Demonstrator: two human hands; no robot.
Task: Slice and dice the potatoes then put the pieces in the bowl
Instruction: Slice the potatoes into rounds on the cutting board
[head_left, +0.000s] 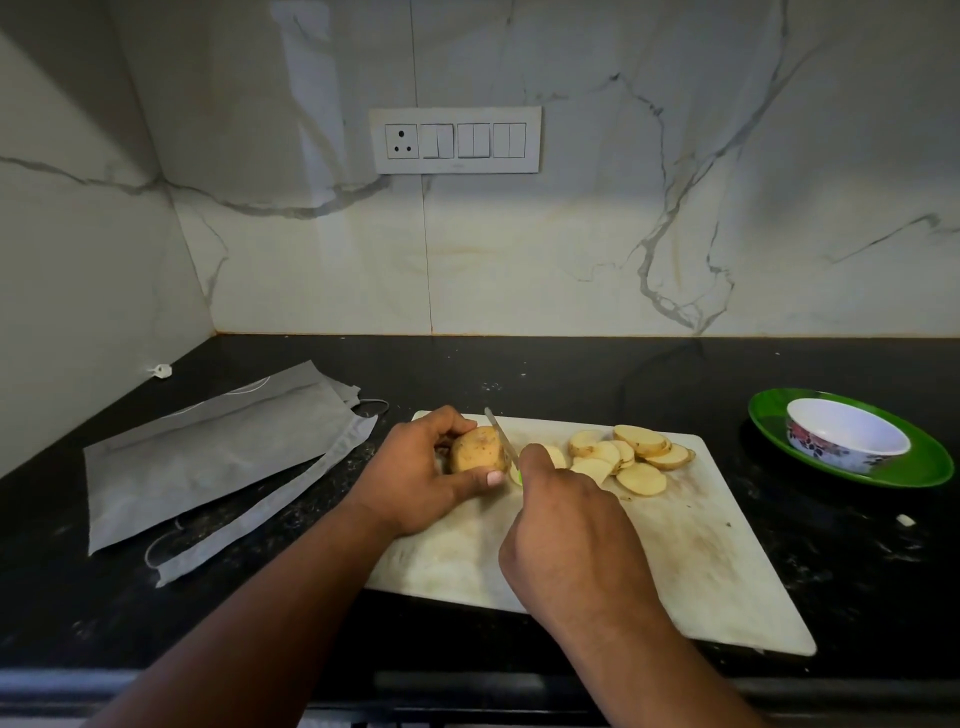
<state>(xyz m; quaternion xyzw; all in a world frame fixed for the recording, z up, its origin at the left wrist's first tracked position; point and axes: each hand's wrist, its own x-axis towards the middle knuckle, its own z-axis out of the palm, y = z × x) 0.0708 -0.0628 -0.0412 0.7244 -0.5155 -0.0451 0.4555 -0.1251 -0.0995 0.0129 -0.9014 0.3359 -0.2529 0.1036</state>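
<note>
We are mid-slicing: our left hand (415, 470) grips the potato (478, 449) on the cutting board (701, 561), our right hand (566, 525) curls round the knife (501, 434). Next, another cut; dicing the slices (623, 457) follows, bowl (847, 441) unfilled

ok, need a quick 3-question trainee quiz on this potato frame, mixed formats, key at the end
1. True or false: the bowl already holds potato pieces.
2. Multiple choice: what is the left hand doing? A) resting flat on the cutting board B) gripping the potato C) holding the bowl
3. Fill in: the cut slices lie on the board to the ___ of the knife, seen from the person.

Key:
1. False; its inside looks empty, and it sits on the green plate.
2. B.
3. Right. The right hand grips the knife.
</note>
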